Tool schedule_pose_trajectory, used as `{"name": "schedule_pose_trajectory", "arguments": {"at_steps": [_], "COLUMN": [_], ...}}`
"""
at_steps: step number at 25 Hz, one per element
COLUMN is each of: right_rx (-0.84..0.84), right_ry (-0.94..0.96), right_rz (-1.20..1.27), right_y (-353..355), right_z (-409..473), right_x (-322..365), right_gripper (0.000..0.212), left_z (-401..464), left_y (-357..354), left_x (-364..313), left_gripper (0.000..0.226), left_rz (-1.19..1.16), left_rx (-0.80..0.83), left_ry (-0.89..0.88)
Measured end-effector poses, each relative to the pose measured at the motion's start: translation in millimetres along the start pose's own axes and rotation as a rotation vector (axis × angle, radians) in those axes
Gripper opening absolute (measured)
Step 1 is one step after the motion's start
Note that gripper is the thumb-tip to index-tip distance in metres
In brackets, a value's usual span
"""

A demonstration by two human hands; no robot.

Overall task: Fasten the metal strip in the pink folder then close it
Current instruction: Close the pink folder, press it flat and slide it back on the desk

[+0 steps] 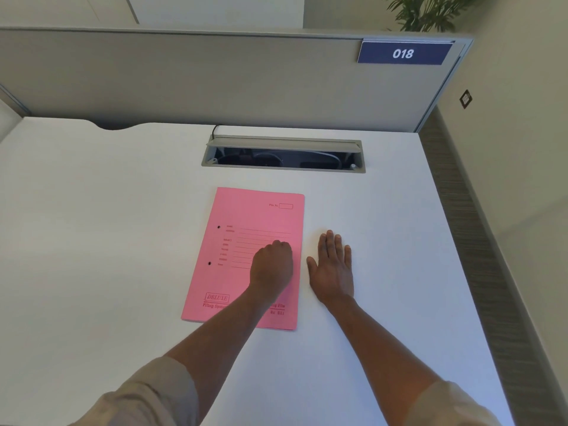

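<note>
The pink folder (246, 256) lies closed and flat on the white desk (92, 226), near its middle, just in front of the grey cable hatch (282, 155) set into the desk top. Its front cover faces up, showing printed lines, a "DELUXE" mark near the bottom edge and two punched holes along the left margin.

The left hand (272, 269) rests on the cover, over the right half of the folder and a little below its middle. The fingers are curled under into a loose fist, knuckles away from the person; it grips nothing that can be seen, though the fingertips are hidden beneath the hand, so contact at the folder's right edge cannot be ruled out. The left forearm crosses the folder's bottom edge.

The right hand (332, 269) lies flat and open on the bare desk, palm down, fingers together and extended, just beside the folder's right edge and apart from it. It holds nothing.

The folder's long axis runs away from the person toward the grey partition (215, 81), tilted slightly clockwise, so the top edge sits further right than the bottom. The spine side with the holes is to the left; the opening edge faces the right hand.

The metal strip is not visible.
</note>
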State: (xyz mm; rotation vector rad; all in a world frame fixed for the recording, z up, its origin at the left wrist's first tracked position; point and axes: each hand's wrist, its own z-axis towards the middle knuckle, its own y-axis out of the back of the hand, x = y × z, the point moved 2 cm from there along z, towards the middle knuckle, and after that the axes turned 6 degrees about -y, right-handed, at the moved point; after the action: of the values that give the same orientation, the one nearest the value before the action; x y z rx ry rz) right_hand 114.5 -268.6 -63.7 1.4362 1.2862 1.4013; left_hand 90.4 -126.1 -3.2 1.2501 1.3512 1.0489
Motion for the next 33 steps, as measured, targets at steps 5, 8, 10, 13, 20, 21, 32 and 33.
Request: {"name": "schedule_pose_trajectory", "arguments": {"at_steps": [5,8,10,13,20,21,32,33], "right_rx": [0.013,-0.004,-0.014,-0.031,-0.005,0.006,0.112,0.109], "right_ry": [-0.024,-0.009,-0.006,0.007,0.114,0.128,0.092,0.096], "right_rz": [-0.009,-0.016,-0.004,0.013,-0.018,-0.027,-0.083,-0.085], "right_y": [2,4,6,10,7,5,-11,-11], "right_z": [0,-1,0,3,-8,-10,-20,-20], "right_x": [11,20,27,39,72,77,85,85], "right_gripper": [0.064,0.061,0.06,0.058,0.068,0.07,0.067,0.067], "left_z": [-13,-22,-27,-35,-54,-55,-50,-49], "left_y": [-5,-6,-5,-3,-8,-10,-6,-6], "left_x": [34,53,65,81,114,116,139,142], "left_gripper": [0.024,0.037,0.039,0.039,0.063,0.067,0.064,0.063], "left_rz": [-0.018,-0.012,0.001,-0.002,-0.008,-0.027,-0.315,-0.338], "left_rx": [-0.096,-0.121,-0.125,-0.13,-0.043,-0.02,0.026,0.032], "left_ry": [0.021,0.035,0.05,0.082,0.172,0.196,0.484,0.489]}}
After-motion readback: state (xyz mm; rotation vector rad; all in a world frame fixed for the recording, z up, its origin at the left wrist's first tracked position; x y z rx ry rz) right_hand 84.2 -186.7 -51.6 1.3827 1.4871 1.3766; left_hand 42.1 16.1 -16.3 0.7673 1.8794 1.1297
